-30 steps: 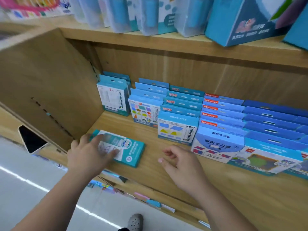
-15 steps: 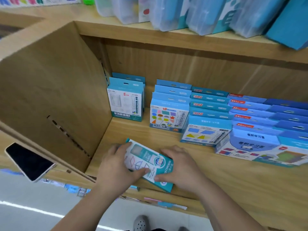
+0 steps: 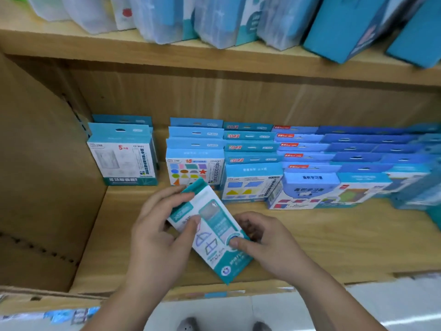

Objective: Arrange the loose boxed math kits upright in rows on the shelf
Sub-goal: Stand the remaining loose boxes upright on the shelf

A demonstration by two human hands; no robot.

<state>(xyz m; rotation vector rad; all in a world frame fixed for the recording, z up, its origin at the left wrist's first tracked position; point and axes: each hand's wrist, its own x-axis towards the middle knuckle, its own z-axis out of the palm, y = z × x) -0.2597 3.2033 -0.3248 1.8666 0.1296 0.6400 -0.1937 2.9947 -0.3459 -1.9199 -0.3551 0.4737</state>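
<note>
A teal and white boxed math kit (image 3: pixel 216 225) is lifted off the wooden shelf (image 3: pixel 322 240), tilted with its top end toward the back. My left hand (image 3: pixel 157 237) grips its upper left part, thumb on the front face. My right hand (image 3: pixel 262 242) pinches its lower right edge. Behind it stand rows of upright kits: a white and teal row (image 3: pixel 124 161) at the left, a coloured-shapes row (image 3: pixel 194 170), a blue row with triangles (image 3: pixel 250 182), and a darker blue box (image 3: pixel 307 189) further right.
A wooden side panel (image 3: pixel 43 175) closes the shelf on the left. The shelf above (image 3: pixel 214 58) carries clear plastic cases and large teal boxes. More blue kits (image 3: pixel 386 163) fill the right part of the shelf. Floor and shoes show below the front edge.
The kit lay flat near the shelf's front left under my left hand. Both hands have taken hold of it, raised it and turned it. The camera has moved closer and to the right.
</note>
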